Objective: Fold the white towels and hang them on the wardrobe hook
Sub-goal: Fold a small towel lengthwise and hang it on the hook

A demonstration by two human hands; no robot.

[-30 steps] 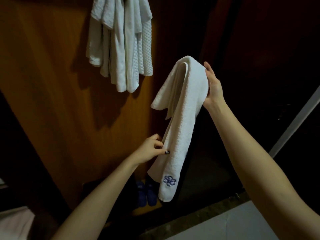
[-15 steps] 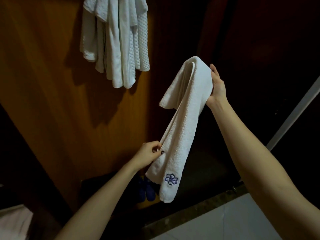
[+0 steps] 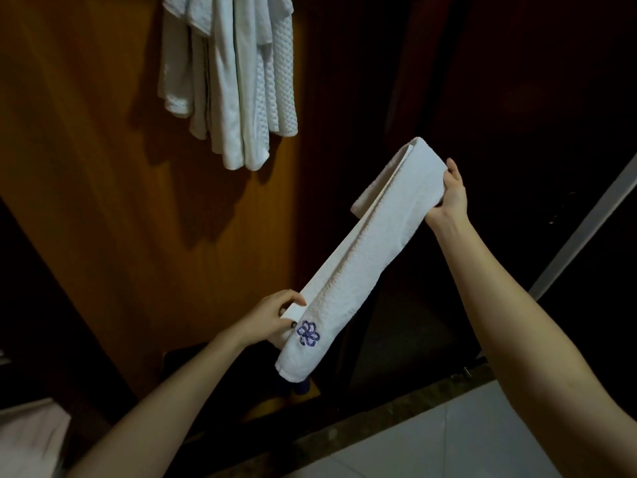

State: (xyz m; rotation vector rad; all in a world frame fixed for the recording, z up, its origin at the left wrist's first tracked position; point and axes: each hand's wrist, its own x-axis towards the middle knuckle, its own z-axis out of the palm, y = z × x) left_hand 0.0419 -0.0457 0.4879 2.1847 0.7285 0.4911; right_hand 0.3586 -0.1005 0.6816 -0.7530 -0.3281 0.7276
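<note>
**tbh_curious:** ok so what's nearest the person, working out towards the wooden panel (image 3: 103, 167)?

**laundryday:** closest in, off to the right of the panel's foot, there's pale floor tile (image 3: 448, 443) with a dark stone strip (image 3: 396, 408) along its far edge. off the panel's lower left there's a bit of white fabric (image 3: 27, 439), can't tell what it is

**tbh_curious:** and the hands?

**laundryday:** both bare arms reach up towards the panel's right edge. the left hand (image 3: 267, 320) is the lower one, in front of the panel's bottom right part. its fingers are curled and pinching the loose edge of the white towel (image 3: 372, 257), right beside the purple flower stitching (image 3: 307, 333). the right hand (image 3: 453, 194) is higher and further right of the panel, against the dark wardrobe opening. it grips the towel just under its top fold, with most of the fingers hidden behind the cloth

**tbh_curious:** so where's the towel exactly?

**laundryday:** up in the air, folded into a long narrow strip, pulled on a slant between the two hands just right of the panel's right edge. a short flap hangs off the top fold on the panel side. something blue (image 3: 303, 386) peeks out under the bottom end, too dark to say what

**tbh_curious:** furthest back?

**laundryday:** high on the panel, a bunch of hung towels (image 3: 234, 81), white, draping down against the wood with their shadow below. whatever they hang from is cut off at the top of the view
</note>
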